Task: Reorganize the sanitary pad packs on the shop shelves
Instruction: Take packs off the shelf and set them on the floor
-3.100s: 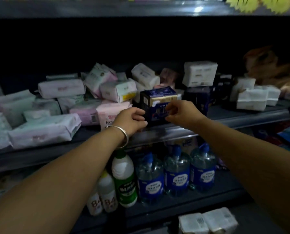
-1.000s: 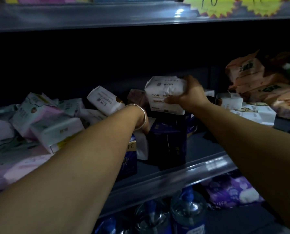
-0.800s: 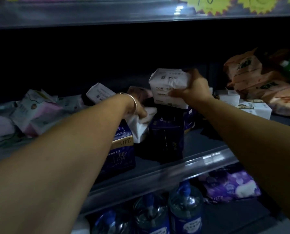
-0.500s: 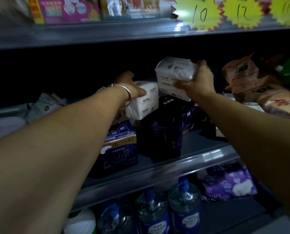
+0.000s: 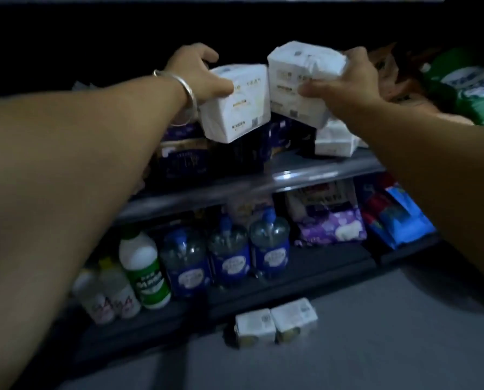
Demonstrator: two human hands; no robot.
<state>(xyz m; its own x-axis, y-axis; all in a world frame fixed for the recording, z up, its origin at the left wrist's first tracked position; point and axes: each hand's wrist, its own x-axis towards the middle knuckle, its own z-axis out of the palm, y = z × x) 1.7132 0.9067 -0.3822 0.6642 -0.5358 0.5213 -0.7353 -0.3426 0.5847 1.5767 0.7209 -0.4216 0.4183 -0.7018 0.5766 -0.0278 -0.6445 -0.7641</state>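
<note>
Both hands reach into the dim middle shelf [image 5: 305, 175], each grasping a white sanitary pad pack. The left hand [image 5: 198, 74], a silver bangle [image 5: 183, 88] on its wrist, curls its fingers over the top of the left white pack [image 5: 235, 108] with the thumb pressed on its front face; that pack is tilted and its lower corner seems to rest on the dark blue packs [image 5: 207, 156] standing at the front of the shelf, though the blur makes the contact hard to judge. The right hand [image 5: 345, 80] grips the right white pack [image 5: 300, 83] from its right side, thumb on the front and fingers wrapped behind, holding it a little higher than the other; the two packs touch along their facing edges. Just below the right wrist another white pack [image 5: 336, 139] lies on the shelf. Further right on the same shelf sit orange bags [image 5: 395, 77] and a green bag [image 5: 471, 88]. On the shelf beneath stand three clear bottles with blue labels [image 5: 229, 254], a white bottle with a green label [image 5: 145, 268] and smaller pale bottles to its left, with a purple pack [image 5: 331, 229] and a blue and red pack [image 5: 395, 218] to the right. Two small white packs [image 5: 274, 325] lie side by side on the grey floor [image 5: 376, 333] in front of the lowest shelf.
</note>
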